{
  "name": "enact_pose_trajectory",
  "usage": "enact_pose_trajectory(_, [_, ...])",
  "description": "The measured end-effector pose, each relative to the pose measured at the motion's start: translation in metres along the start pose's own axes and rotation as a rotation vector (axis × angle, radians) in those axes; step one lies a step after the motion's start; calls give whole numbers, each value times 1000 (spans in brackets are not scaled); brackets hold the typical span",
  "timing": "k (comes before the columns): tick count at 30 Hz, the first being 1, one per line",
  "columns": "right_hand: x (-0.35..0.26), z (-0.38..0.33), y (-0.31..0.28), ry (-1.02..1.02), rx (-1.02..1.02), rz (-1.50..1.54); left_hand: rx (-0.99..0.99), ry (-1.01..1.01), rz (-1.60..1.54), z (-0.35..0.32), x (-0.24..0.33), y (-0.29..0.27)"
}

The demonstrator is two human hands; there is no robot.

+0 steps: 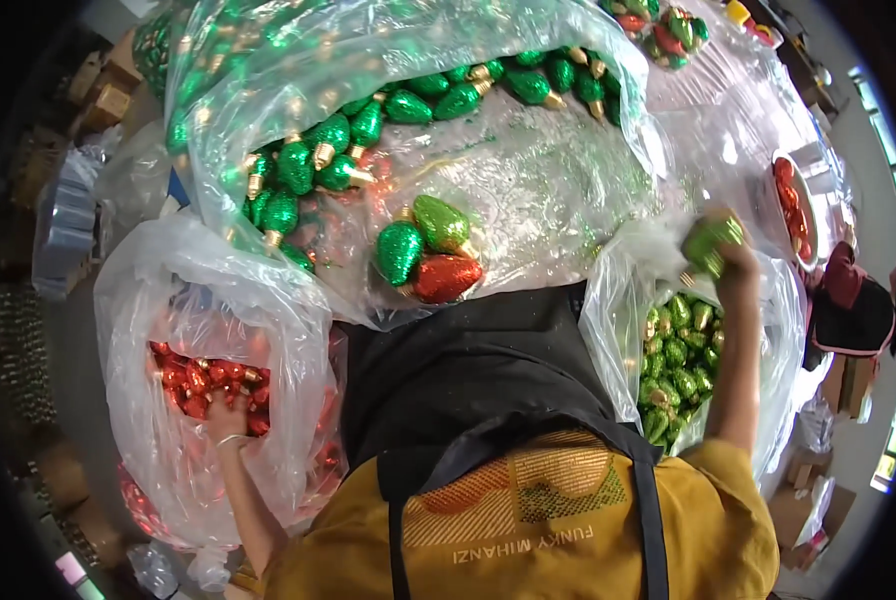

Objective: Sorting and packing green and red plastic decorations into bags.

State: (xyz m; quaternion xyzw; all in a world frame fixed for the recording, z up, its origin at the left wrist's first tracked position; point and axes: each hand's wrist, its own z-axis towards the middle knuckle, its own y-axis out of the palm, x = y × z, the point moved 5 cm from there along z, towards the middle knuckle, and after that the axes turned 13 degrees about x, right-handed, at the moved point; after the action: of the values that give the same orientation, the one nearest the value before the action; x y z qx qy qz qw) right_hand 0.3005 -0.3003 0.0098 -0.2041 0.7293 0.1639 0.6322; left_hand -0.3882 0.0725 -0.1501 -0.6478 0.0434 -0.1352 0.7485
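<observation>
My right hand point(736, 262) is raised above the clear bag on the right, closed around a lime-green glitter bulb ornament point(708, 247), slightly blurred. Below it, that bag holds many lime-green bulb ornaments point(678, 350). My left hand point(226, 418) reaches down into the left-hand clear bag, among red glitter bulb ornaments point(200, 378); its fingertips are hidden among them. On the plastic-covered table in front of me, three ornaments lie together: a dark green one point(400, 252), a lime-green one point(442, 224) and a red one point(448, 280).
A large clear bag point(408, 75) spills dark green ornaments point(333, 135) across the table's far side. Mixed ornament clusters point(676, 38) lie at the far right. A bowl of red ornaments point(793, 210) stands at the right edge, near another person point(848, 300). Cardboard boxes point(106, 105) are on the left.
</observation>
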Motion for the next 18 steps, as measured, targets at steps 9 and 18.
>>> enact_pose_trajectory(9, [48,167,352,-907,-400,-1510,-752,-177,-137,-87,-144,214])
enact_pose_trajectory(18, [51,191,272,-524,-191,-1760,-677,13,-159,-48,-34,149])
